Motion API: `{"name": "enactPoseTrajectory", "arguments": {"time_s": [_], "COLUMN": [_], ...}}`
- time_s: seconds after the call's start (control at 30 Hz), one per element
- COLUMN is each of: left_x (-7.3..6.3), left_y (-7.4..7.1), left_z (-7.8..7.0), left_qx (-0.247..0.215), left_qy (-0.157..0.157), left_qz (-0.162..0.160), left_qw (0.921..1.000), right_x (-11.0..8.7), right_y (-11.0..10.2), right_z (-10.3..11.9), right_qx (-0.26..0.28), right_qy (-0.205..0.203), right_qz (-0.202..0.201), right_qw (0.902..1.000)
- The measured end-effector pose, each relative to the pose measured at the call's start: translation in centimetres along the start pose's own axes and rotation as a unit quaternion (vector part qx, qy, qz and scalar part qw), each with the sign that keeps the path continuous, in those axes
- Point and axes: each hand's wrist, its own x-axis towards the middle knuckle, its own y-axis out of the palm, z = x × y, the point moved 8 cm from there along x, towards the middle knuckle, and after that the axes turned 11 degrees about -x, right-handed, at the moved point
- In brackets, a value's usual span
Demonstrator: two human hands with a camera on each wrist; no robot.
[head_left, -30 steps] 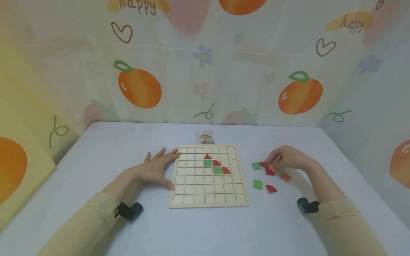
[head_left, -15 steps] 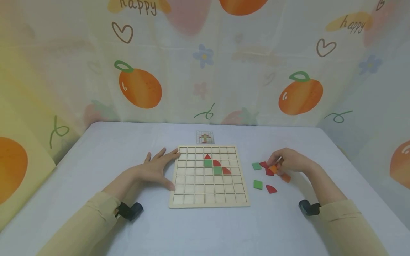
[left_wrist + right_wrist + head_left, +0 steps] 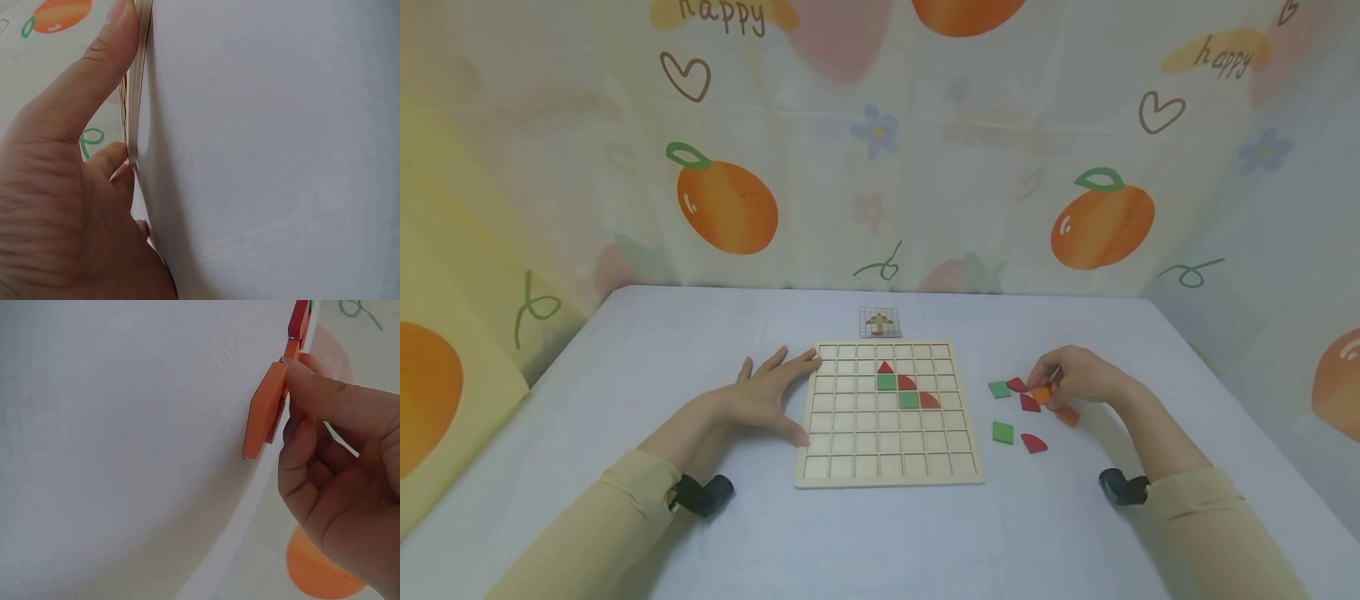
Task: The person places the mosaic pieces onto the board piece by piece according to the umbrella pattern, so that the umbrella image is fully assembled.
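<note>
My left hand [image 3: 760,404] is spread along the left edge of a wooden grid board [image 3: 842,469], its thumb and fingertips against the rim. In the left wrist view the thumb lies along the board's edge [image 3: 142,75]. Several red and green tiles, among them a green square [image 3: 908,401], sit in the board's cells. To the right of the board, my right hand [image 3: 1078,375] pinches a small orange tile [image 3: 1041,396] between thumb and index finger, low over the table. Another orange tile [image 3: 265,412] lies just under the thumb, partly covered by it in the head view.
Around the right hand lie loose tiles: green squares [image 3: 1003,432] and red quarter-circle pieces [image 3: 1034,443]. A small pattern card [image 3: 880,322] lies behind the board. Behind the white table [image 3: 880,542] hangs a printed curtain [image 3: 880,167].
My right hand has shifted slightly right and toward me, and the orange tile at its fingertips has come away a little from the red one beside it. The left hand stays put.
</note>
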Motion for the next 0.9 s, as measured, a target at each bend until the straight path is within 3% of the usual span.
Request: {"name": "enactPoseTrajectory", "arguments": {"time_s": [0.9], "left_x": [0.11], "left_y": [-0.07], "left_z": [0.23], "left_qx": [0.002], "left_qy": [0.003], "left_qz": [-0.001], "left_qw": [1.0], "right_x": [-0.63], "right_y": [-0.53], "right_z": [0.4], "right_qx": [-0.027], "right_qy": [0.009], "right_qz": [-0.024], "right_qw": [0.9993]}}
